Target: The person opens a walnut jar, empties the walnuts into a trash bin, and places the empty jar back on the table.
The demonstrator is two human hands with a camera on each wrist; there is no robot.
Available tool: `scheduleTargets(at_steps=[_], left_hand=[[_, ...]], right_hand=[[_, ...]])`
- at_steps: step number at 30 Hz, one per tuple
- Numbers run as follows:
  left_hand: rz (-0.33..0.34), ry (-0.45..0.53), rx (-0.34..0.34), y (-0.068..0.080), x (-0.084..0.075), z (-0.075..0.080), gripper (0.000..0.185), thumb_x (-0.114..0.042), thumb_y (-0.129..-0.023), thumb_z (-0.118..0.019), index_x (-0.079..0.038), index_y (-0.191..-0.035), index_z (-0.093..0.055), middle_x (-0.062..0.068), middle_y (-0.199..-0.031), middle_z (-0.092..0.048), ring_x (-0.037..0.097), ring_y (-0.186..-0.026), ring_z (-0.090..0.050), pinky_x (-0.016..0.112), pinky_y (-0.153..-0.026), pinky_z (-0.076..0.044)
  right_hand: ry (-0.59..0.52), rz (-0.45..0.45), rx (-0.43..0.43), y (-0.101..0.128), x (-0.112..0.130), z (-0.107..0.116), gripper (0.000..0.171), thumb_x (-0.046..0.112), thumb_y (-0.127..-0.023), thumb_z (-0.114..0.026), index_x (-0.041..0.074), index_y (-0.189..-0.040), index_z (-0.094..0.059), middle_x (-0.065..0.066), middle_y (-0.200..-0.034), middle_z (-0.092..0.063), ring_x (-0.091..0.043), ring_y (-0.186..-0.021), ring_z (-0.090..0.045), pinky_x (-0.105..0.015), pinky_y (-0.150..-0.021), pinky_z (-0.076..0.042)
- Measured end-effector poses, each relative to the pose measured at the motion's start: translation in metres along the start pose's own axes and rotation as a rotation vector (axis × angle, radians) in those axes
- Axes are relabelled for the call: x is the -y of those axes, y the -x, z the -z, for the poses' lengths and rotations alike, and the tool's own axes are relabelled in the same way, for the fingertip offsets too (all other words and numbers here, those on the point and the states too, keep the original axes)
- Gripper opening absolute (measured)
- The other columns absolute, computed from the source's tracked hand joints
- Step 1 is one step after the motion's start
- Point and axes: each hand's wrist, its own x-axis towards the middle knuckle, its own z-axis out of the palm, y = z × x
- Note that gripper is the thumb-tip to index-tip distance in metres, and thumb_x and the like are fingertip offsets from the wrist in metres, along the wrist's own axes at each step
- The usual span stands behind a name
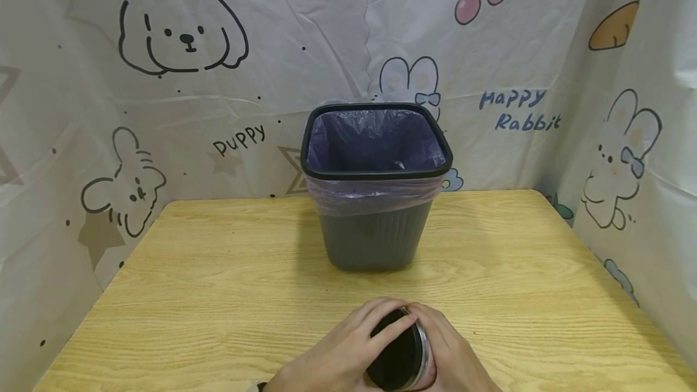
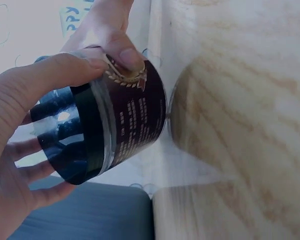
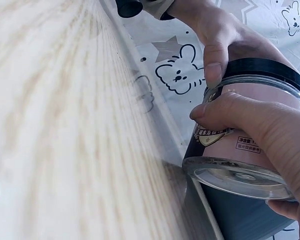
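Both hands are holding the clear plastic jar with the black screw lid point(image 1: 400, 352) just above the wooden desk's point(image 1: 218, 295) near edge: left hand point(image 1: 337, 356) curling over the lid, right hand point(image 1: 454, 359) wrapping the body, long axis tilting, lid leftward.

We see a makeshift recording booth rather than a lived-in room. A wooden counter point(image 1: 218, 271) is closed in behind and on both sides by wrinkled hanging sheets point(image 1: 305, 47) printed with cartoon puppies, rabbits and cherries. At the back of the counter, close to the rear sheet, stands a grey waste bin point(image 1: 374, 186) with a lilac liner.
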Motion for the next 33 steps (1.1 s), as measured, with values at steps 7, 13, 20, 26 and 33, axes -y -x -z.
scheduleTargets(at_steps=[7,13,20,26,33], left_hand=[[0.013,0.016,0.029,-0.0002,0.0002,0.0024,0.1,-0.058,-0.078,-0.072,-0.013,-0.153,-0.023,0.005,-0.148,-0.034,0.017,-0.133,-0.036,0.033,-0.107,-0.036],[-0.012,0.002,0.014,0.0,0.0014,0.0018,0.099,-0.058,-0.078,-0.072,-0.013,-0.153,-0.025,0.007,-0.148,-0.034,0.018,-0.132,-0.037,0.033,-0.107,-0.037],[-0.002,0.064,0.033,0.0004,0.0023,-0.0011,0.102,-0.056,-0.076,-0.075,-0.018,-0.154,-0.023,0.005,-0.151,-0.029,0.016,-0.135,-0.033,0.033,-0.108,-0.035],[0.022,0.073,0.021,0.001,0.0019,-0.0017,0.099,-0.056,-0.077,-0.074,-0.018,-0.154,-0.024,0.005,-0.149,-0.032,0.016,-0.133,-0.036,0.032,-0.106,-0.037],[-0.023,0.067,0.019,-0.0007,0.0022,-0.0012,0.094,-0.054,-0.077,-0.075,-0.022,-0.152,-0.028,0.007,-0.149,-0.031,0.019,-0.134,-0.035,0.034,-0.107,-0.037]], right_hand=[[0.018,0.006,-0.003,-0.0007,0.0005,0.0007,0.108,0.065,-0.062,-0.08,-0.001,-0.139,-0.045,-0.013,-0.13,-0.053,-0.025,-0.114,-0.054,-0.018,-0.101,-0.038],[0.005,-0.024,0.009,-0.0007,0.0014,0.0014,0.108,0.063,-0.06,-0.082,0.001,-0.14,-0.044,-0.011,-0.132,-0.052,-0.023,-0.115,-0.054,-0.017,-0.101,-0.038],[-0.003,-0.056,0.03,0.0004,0.0025,0.002,0.108,0.062,-0.06,-0.084,0.003,-0.141,-0.043,-0.01,-0.132,-0.052,-0.023,-0.115,-0.054,-0.025,-0.095,-0.046],[0.003,-0.038,0.017,-0.0004,0.002,0.002,0.107,0.062,-0.06,-0.083,0.002,-0.14,-0.045,-0.01,-0.131,-0.053,-0.024,-0.114,-0.055,-0.028,-0.093,-0.048],[-0.012,-0.041,0.018,-0.0001,0.0019,0.0016,0.109,0.061,-0.06,-0.083,0.002,-0.142,-0.043,-0.009,-0.132,-0.052,-0.022,-0.115,-0.054,-0.021,-0.097,-0.043]])
